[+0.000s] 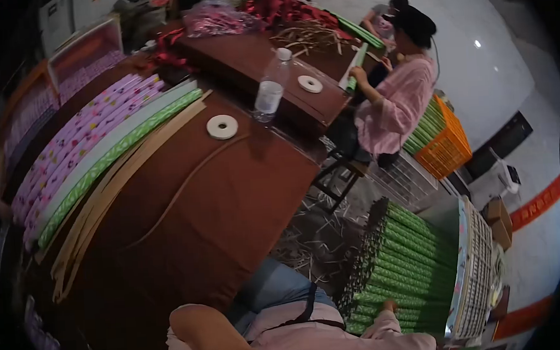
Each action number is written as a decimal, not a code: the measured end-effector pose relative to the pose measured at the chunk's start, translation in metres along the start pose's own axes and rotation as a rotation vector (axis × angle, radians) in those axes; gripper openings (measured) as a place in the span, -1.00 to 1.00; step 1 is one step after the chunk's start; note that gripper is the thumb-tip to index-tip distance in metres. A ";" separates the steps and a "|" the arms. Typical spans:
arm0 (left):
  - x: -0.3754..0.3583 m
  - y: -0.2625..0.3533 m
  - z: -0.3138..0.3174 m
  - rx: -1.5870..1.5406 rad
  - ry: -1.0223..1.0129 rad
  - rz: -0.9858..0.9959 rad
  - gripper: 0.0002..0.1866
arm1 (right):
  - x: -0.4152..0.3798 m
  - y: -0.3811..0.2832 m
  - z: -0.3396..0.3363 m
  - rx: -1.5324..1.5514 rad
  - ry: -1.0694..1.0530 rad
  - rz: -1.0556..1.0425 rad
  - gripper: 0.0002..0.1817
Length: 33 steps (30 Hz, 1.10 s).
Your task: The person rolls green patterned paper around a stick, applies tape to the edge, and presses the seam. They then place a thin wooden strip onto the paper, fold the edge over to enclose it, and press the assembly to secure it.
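My right hand (389, 305) reaches down to the right, at the lower end of a large stack of green patterned rolls (411, 254). It touches or lies just above the rolls; its fingers are too small and partly hidden to make out a grip. My left forearm is bent across the bottom edge, and my left hand is out of view. On the brown table (231, 203) lie purple patterned rolls (88, 131), a green roll (117, 147), tan strips (113, 190) and a white tape roll (222, 127).
A plastic bottle (271, 90) and another tape roll (310, 83) stand farther back. A person in pink sits at the far table holding a green roll (352, 81); another person is behind. An orange crate (446, 144) stands beyond. Scraps litter the floor.
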<state>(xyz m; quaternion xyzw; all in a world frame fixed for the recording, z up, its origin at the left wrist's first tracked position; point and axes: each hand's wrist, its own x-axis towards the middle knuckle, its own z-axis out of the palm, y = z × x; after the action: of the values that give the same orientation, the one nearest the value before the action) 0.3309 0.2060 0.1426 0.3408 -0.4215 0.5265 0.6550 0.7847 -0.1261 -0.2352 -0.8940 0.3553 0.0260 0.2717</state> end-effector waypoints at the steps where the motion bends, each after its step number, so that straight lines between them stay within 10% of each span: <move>1: -0.002 0.001 0.001 0.040 0.005 0.025 -0.47 | 0.005 -0.009 0.002 -0.039 -0.004 0.000 -0.38; 13: 0.001 0.030 0.006 0.481 0.031 0.014 -0.38 | 0.000 -0.054 0.023 -0.164 -0.057 -0.016 -0.47; 16: 0.003 0.054 -0.005 0.858 0.018 0.039 -0.35 | -0.013 -0.063 0.024 -0.196 -0.030 -0.014 -0.49; 19: 0.021 0.087 -0.046 1.762 -0.118 -0.336 -0.56 | -0.040 -0.076 0.019 -0.239 0.061 -0.058 -0.50; 23: -0.027 0.193 -0.179 2.757 -0.428 -0.724 -0.77 | -0.066 -0.092 0.053 -0.114 0.162 -0.594 -0.46; 25: -0.052 0.268 -0.223 2.815 -0.179 -1.219 -0.72 | -0.086 -0.112 0.109 0.296 0.083 -0.957 -0.48; 33: -0.068 0.363 -0.267 2.937 0.038 -1.353 -0.56 | -0.317 -0.183 0.067 0.726 -0.710 -1.598 -0.48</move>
<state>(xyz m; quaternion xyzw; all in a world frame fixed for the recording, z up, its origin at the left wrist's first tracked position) 0.0215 0.4936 -0.0289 -0.7484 -0.6473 -0.0885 0.1145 0.6768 0.2144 -0.1305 -0.6733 -0.4794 -0.0094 0.5628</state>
